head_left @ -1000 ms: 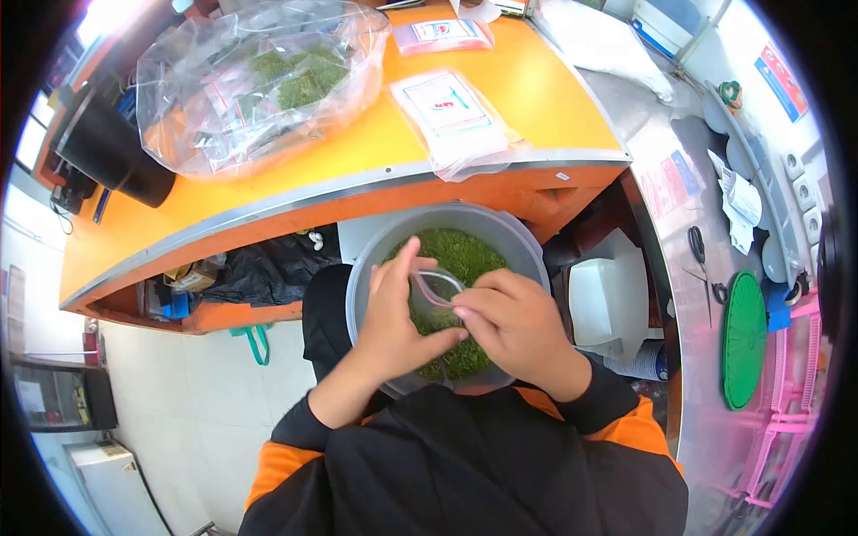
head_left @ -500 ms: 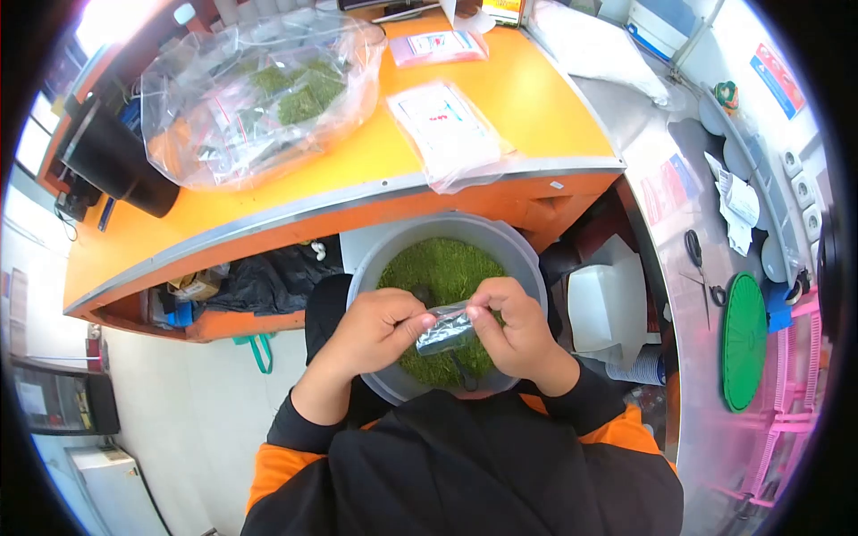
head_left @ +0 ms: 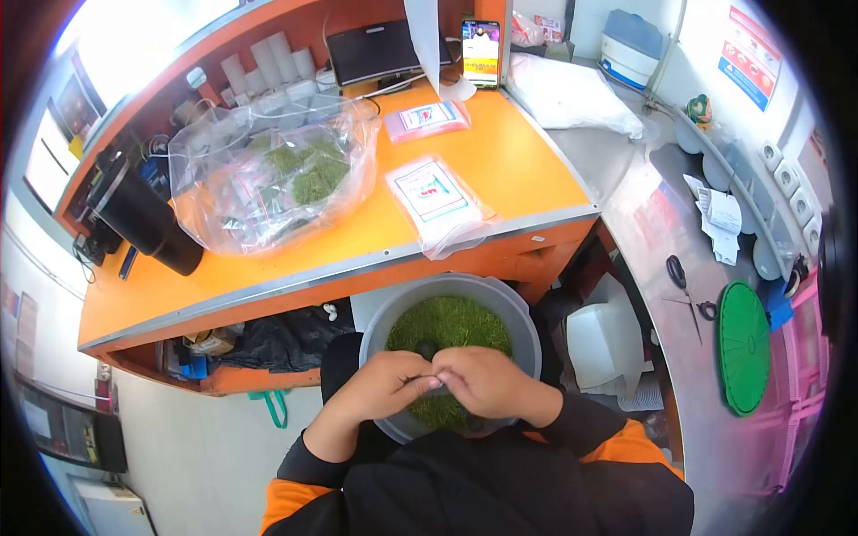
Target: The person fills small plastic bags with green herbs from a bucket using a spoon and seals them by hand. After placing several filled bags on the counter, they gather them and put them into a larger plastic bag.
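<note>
Above a grey plastic tub [head_left: 529, 335] my left hand [head_left: 382, 386] and my right hand [head_left: 490, 380] meet, fingertips pinched together. Between them is the small clear plastic bag, now almost wholly covered by my fingers. Loose green shredded plant material [head_left: 456, 314] fills the tub beneath. A dark utensil [head_left: 426, 348] lies in it, partly hidden by my hands. On the orange counter [head_left: 527, 170] ahead is a large clear bag [head_left: 241, 201] of small filled packets, showing green contents. Beside it lie a pack of printed clear bags [head_left: 435, 198] and a pinkish pack [head_left: 427, 120].
A black tumbler [head_left: 147, 214] stands on the counter's left; a phone [head_left: 481, 54] and monitor [head_left: 375, 49] are at the back. Along the right metal surface are scissors [head_left: 688, 286], a green lid [head_left: 744, 348] and paper slips [head_left: 715, 214]. A white container [head_left: 603, 344] sits below.
My hands have come together, covering the small plastic bag that was stretched between them. My head has tilted up, so the counter and tub appear lower and more of the back shows.
</note>
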`<state>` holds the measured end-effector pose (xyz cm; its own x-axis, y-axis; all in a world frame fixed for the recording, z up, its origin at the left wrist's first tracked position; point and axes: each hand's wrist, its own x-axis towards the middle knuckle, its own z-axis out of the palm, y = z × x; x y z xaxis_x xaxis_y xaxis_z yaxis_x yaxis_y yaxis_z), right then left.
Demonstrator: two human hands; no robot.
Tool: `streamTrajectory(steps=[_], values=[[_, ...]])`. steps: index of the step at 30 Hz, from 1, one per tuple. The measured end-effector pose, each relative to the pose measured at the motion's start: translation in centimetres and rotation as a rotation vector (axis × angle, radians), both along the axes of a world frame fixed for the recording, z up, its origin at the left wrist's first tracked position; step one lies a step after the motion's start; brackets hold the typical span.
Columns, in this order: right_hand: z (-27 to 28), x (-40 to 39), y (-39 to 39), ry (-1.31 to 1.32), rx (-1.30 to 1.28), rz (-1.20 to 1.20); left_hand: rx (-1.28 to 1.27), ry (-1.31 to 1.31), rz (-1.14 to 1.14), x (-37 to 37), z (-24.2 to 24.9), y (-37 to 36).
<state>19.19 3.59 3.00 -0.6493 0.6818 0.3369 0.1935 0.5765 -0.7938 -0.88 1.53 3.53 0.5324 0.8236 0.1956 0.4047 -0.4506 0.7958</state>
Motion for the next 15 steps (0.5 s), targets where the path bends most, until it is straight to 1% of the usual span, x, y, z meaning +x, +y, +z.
streamTrajectory(steps=[2, 5, 6, 7, 8, 9, 10, 11, 12, 14, 15], values=[[0.2, -0.2, 0.3, 0.006, 0.023, 0.021, 0.061, 0.107, 0.005, -0.2, 0.9, 0.1], [3.9, 0.1, 2.3, 0.012, 0.374, -0.173, 0.385, -0.047, 0.112, -0.9, 3.9, -0.3], [4.6, 0.1, 3.4, -0.041, 0.496, -0.252, 0.437, -0.053, 0.176, -1.5, 6.1, -0.5], [5.2, 0.2, 4.6, -0.091, 0.618, -0.332, 0.575, 0.006, 0.284, -2.4, 7.6, -0.3], [5.5, 0.3, 5.6, -0.139, 0.742, -0.411, 0.709, 0.085, 0.498, -3.2, 9.1, 0.1], [4.9, 0.5, 7.0, -0.195, 0.757, -0.420, 0.672, -0.002, 0.715, -4.0, 10.3, 1.1], [3.7, 0.6, 8.9, -0.251, 0.773, -0.430, 0.783, 0.058, 0.906, -5.2, 12.3, 2.7], [2.9, 0.7, 10.3, -0.308, 0.787, -0.442, 0.768, 0.072, 0.998, -6.8, 14.2, 4.6], [2.6, 0.8, 11.2, -0.292, 0.791, -0.435, 0.749, 0.084, 1.088, -8.7, 15.2, 6.3], [2.8, 0.9, 12.5, -0.264, 0.798, -0.423, 0.776, 0.361, 1.131, -13.2, 14.1, 9.1], [3.1, 0.7, 12.5, -0.330, 0.776, -0.444, 0.786, 0.497, 1.151, -14.9, 13.2, 10.4]])
